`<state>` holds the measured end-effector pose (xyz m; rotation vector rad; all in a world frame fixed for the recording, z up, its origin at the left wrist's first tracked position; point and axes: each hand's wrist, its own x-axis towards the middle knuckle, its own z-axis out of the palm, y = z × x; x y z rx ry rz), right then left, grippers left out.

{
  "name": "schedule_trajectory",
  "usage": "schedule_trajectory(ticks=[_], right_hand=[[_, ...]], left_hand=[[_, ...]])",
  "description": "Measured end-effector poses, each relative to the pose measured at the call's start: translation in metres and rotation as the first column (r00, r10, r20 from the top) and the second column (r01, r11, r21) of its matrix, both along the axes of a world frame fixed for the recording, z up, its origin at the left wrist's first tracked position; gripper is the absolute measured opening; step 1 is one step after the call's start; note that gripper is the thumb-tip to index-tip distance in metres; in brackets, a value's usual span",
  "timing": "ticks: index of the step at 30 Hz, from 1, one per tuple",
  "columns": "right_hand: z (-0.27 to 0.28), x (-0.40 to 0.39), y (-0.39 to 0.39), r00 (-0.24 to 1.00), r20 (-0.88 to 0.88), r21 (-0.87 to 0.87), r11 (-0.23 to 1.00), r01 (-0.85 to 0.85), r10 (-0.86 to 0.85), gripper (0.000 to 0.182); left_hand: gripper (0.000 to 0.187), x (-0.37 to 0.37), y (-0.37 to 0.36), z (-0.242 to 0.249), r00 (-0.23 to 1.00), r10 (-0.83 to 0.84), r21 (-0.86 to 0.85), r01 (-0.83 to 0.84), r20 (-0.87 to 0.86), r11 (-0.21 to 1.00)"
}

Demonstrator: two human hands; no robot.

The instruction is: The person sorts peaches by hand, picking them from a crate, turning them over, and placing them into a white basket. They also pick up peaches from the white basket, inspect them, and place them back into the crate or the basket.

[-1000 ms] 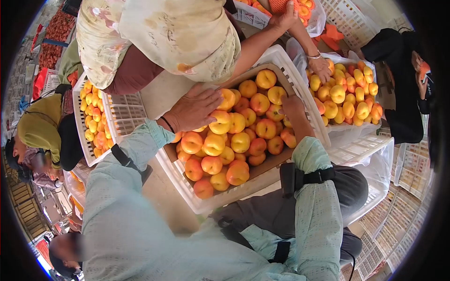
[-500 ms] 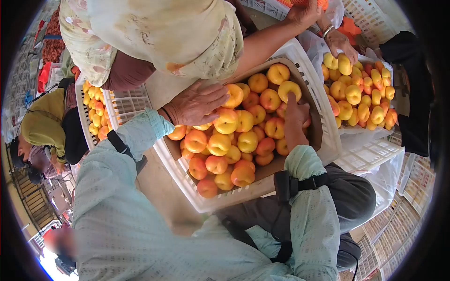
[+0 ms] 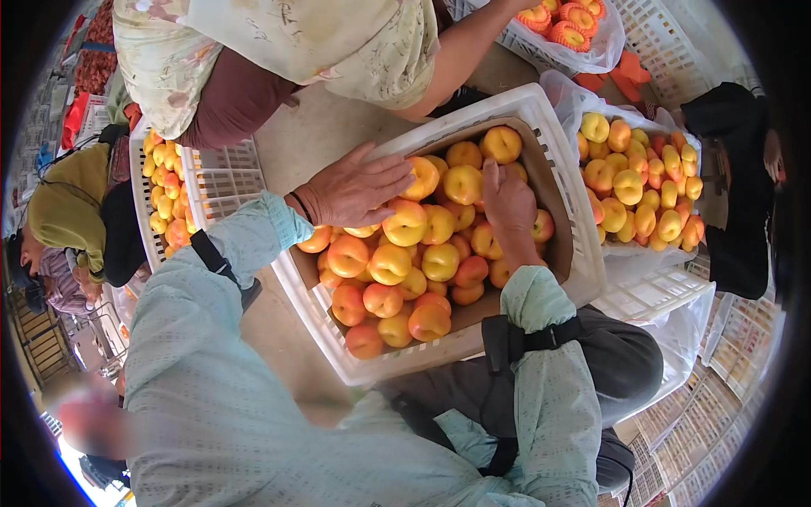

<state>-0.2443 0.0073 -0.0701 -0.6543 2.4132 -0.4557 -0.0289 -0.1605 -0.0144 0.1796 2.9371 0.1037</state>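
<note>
Yellow-red nectarines (image 3: 390,263) fill a white plastic crate (image 3: 372,372) lined with brown cardboard (image 3: 579,258). My left hand (image 3: 351,188) lies flat over the crate's left side, fingers stretched and together, its fingertips touching the upper-left fruit. Over the right part of the pile, my right hand (image 3: 509,204) has its fingers curled down and its thumb side beside a yellow nectarine (image 3: 463,184). The hand itself covers whatever its fingers grip, if anything.
Another crate lined with clear plastic holds nectarines (image 3: 627,186) on the right. Fruits in orange foam nets (image 3: 570,34) sit in a bag at the top. A person in a patterned top (image 3: 296,51) sits opposite. A further fruit crate (image 3: 144,203) stands left.
My right hand has shifted left across the fruit, its pointing finger now curled. My left hand stays put. The other person's hands have left the right-hand crate.
</note>
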Motion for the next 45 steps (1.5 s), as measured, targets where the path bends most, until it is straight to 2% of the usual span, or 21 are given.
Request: schedule_trajectory(ticks=[1,3,4,6,7,9,13,15,18,22,24,27,28,30,34,37,39,40,42,43,45], right_hand=[[-0.016,-0.012,0.001,1.000,-0.007,0.001,1.000,-0.009,0.009,0.053],[-0.052,-0.035,-0.001,0.961,-0.029,-0.177,0.948,0.265,-0.274,0.056],[-0.061,-0.044,-0.006,0.963,-0.029,-0.175,0.950,0.260,-0.269,0.056],[-0.057,-0.054,-0.019,0.889,0.307,0.027,0.937,0.349,-0.340,0.061],[-0.060,-0.053,-0.023,0.893,0.305,0.029,0.941,0.338,-0.330,0.061],[-0.070,-0.049,-0.033,0.667,0.507,0.010,0.778,0.629,-0.546,0.044],[-0.075,-0.056,-0.027,0.702,0.510,0.021,0.823,0.568,-0.498,0.040],[-0.074,-0.062,-0.023,0.856,0.409,-0.026,0.934,0.357,-0.316,0.052],[-0.070,-0.055,-0.022,0.782,0.553,-0.054,0.924,0.378,-0.288,0.058],[-0.058,-0.045,-0.034,0.807,0.541,-0.018,0.956,0.294,-0.237,0.062],[-0.086,-0.052,-0.038,0.944,0.321,-0.077,0.992,0.099,-0.069,0.067],[-0.114,-0.052,-0.034,0.964,0.245,-0.096,0.986,0.133,-0.106,0.066],[-0.086,-0.047,-0.038,0.964,0.246,-0.096,0.987,0.131,-0.104,0.066],[-0.033,-0.037,-0.043,0.790,0.520,0.080,0.939,0.334,-0.326,0.070],[-0.044,-0.046,-0.046,0.817,0.533,-0.046,0.956,0.289,-0.221,0.071],[-0.030,-0.035,-0.056,0.705,0.700,0.021,0.989,0.144,-0.117,0.069],[-0.035,-0.021,-0.056,0.867,0.488,-0.201,0.980,0.004,0.097,0.058],[-0.042,-0.023,-0.055,0.867,0.489,-0.202,0.979,0.003,0.098,0.058],[-0.054,-0.030,-0.054,0.953,0.265,-0.214,0.973,-0.090,0.147,0.054],[-0.061,-0.030,-0.049,0.953,0.267,-0.213,0.973,-0.090,0.147,0.054],[-0.054,-0.019,-0.044,0.940,0.336,-0.409,0.908,0.085,0.063,0.055]], left_hand=[[0.053,0.001,0.000,0.000,1.000,-0.006,-0.009,0.006,-0.017,1.000],[0.052,0.001,0.000,0.000,0.999,-0.006,-0.018,0.006,-0.034,1.000],[0.051,0.001,0.000,0.000,0.999,-0.009,-0.017,0.009,-0.041,1.000],[0.050,0.001,0.001,0.000,0.999,-0.001,-0.010,0.001,-0.049,1.000],[0.049,0.001,0.001,0.000,0.997,-0.007,-0.001,0.006,-0.071,1.000],[0.048,0.002,-0.001,-0.002,0.996,0.000,0.005,0.001,-0.090,1.000],[0.048,0.004,0.000,-0.005,0.994,-0.004,0.021,0.006,-0.105,1.000],[0.049,0.003,-0.001,-0.006,0.997,0.004,0.021,-0.002,-0.080,1.000],[0.049,0.004,0.000,-0.005,0.995,-0.004,0.006,0.005,-0.097,1.000],[0.049,0.003,0.000,-0.002,0.996,-0.015,-0.021,0.013,-0.093,1.000],[0.049,0.003,0.000,-0.004,0.997,-0.016,-0.017,0.014,-0.081,1.000],[0.049,0.004,0.001,-0.008,0.995,-0.013,-0.019,0.011,-0.099,1.000],[0.049,0.004,0.001,-0.008,0.994,-0.009,-0.015,0.008,-0.107,1.000],[0.049,0.005,0.000,-0.007,0.994,-0.006,-0.015,0.005,-0.107,1.000],[0.049,0.004,-0.001,-0.008,0.994,-0.027,-0.038,0.023,-0.104,0.999],[0.049,0.003,-0.002,-0.006,0.993,-0.039,-0.041,0.034,-0.110,0.999],[0.048,0.003,-0.001,-0.006,0.991,-0.046,-0.046,0.040,-0.125,0.998],[0.048,0.003,-0.001,-0.006,0.990,-0.048,-0.053,0.042,-0.129,0.998],[0.048,0.003,-0.001,-0.006,0.990,-0.050,-0.061,0.042,-0.133,0.997],[0.048,0.003,-0.001,-0.006,0.990,-0.046,-0.060,0.039,-0.133,0.997],[0.048,0.003,-0.001,-0.006,0.990,-0.045,-0.058,0.038,-0.131,0.998]])
